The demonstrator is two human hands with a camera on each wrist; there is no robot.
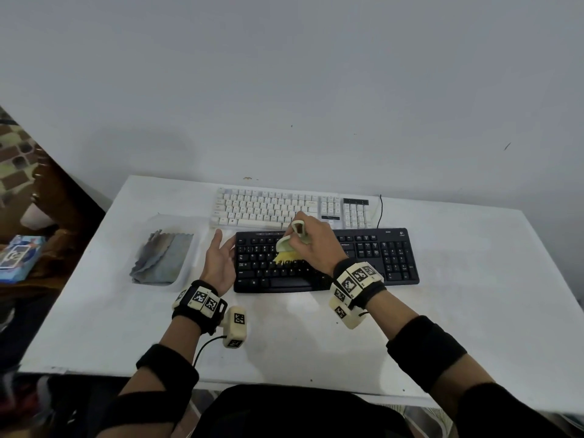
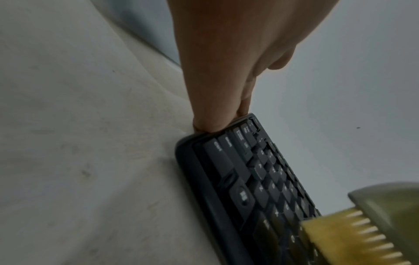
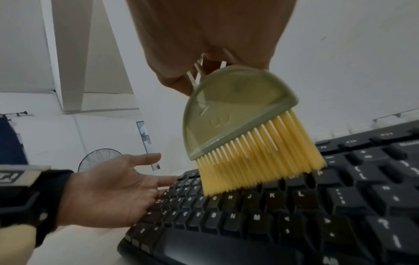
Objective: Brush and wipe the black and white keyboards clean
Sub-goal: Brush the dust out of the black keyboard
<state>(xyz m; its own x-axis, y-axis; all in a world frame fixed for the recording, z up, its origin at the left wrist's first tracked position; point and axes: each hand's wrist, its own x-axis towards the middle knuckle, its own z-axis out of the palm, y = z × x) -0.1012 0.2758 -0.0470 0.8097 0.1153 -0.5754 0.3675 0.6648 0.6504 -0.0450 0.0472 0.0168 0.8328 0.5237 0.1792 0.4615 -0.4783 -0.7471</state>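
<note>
White table (image 1: pixel 474 279) under a bare wall fills the head view: the white keyboard (image 1: pixel 268 207) lies toward the far edge, the black keyboard (image 1: pixel 379 257) just nearer, with the right hand (image 1: pixel 316 241) gripping a green brush (image 1: pixel 286 248), its bristles on the middle keys. From the left wrist, the left hand (image 2: pixel 226 62) is relaxed, straight fingers (image 2: pixel 208 123) braced against the keyboard's left end. From the right wrist, the yellow bristles (image 3: pixel 260 157) bend across the keys; pressing too hard could likely slide the board or flick dust onto the white keyboard.

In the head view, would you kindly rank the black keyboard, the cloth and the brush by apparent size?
1. Black keyboard
2. Cloth
3. Brush, partly hidden by the right hand
</note>
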